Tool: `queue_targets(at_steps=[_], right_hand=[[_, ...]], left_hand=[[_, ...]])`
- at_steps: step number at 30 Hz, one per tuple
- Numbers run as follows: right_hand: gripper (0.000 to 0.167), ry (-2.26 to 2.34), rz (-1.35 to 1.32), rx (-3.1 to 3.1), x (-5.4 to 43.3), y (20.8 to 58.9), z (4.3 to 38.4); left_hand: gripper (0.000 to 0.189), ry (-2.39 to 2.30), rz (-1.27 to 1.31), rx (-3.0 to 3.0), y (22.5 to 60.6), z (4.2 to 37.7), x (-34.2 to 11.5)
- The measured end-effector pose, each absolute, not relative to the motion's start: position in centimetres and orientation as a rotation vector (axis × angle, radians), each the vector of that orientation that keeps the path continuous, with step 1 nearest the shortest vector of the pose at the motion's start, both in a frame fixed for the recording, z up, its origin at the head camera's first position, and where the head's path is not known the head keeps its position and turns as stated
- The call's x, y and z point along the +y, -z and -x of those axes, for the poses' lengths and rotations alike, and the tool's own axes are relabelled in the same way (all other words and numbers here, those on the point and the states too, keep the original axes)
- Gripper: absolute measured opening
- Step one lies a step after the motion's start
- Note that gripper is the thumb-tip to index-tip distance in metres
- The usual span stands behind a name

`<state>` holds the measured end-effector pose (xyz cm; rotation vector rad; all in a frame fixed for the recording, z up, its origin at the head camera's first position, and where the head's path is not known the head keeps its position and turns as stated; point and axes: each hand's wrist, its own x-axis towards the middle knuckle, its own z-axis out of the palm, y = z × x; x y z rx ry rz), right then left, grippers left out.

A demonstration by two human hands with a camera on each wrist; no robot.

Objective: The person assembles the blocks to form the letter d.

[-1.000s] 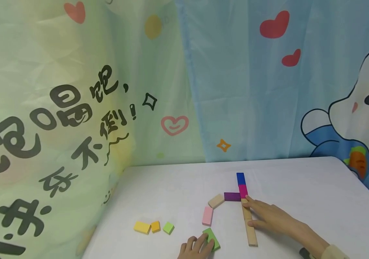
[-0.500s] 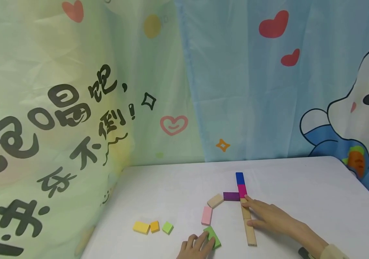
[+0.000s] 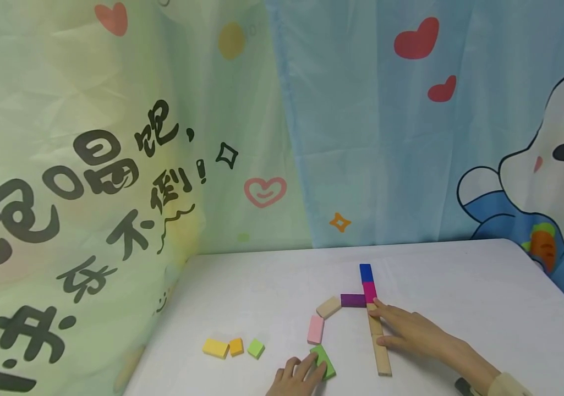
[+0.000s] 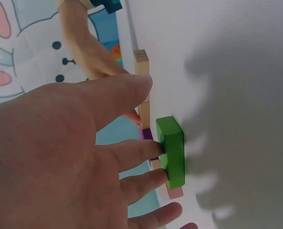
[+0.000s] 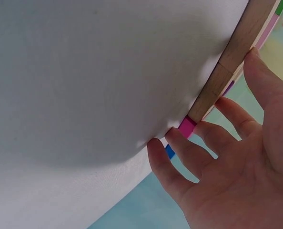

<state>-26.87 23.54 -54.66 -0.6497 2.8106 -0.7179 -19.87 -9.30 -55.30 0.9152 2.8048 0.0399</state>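
My left hand touches a green block with its fingertips; the left wrist view shows the thumb apart from it. My right hand rests its fingers and thumb along the two plain wooden blocks. Those lie end to end in a straight column with a magenta block and a blue block beyond. A purple block reaches left from the column. From it a beige block and a pink block curve down towards the green block.
A yellow block, an orange block and a small light-green block lie to the left on the white table. A printed curtain hangs behind the table's far edge.
The left hand has shifted the green block slightly, and its upper end now sits close to the pink block. The right hand stays on the column.
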Motion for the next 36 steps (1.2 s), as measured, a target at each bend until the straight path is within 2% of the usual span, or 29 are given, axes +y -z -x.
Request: queue_targets(at_steps=[12, 36], right_hand=[[0.068, 0.742, 0.642, 2.796, 23.58, 54.72, 26.87], [0.068, 0.731, 0.624, 2.784, 23.53, 54.62, 26.83]], left_hand=[[0.075, -0.106, -0.822, 2.757, 55.05, 20.17, -9.19], [0.075, -0.160, -0.810, 2.773, 54.74, 20.07, -9.39]])
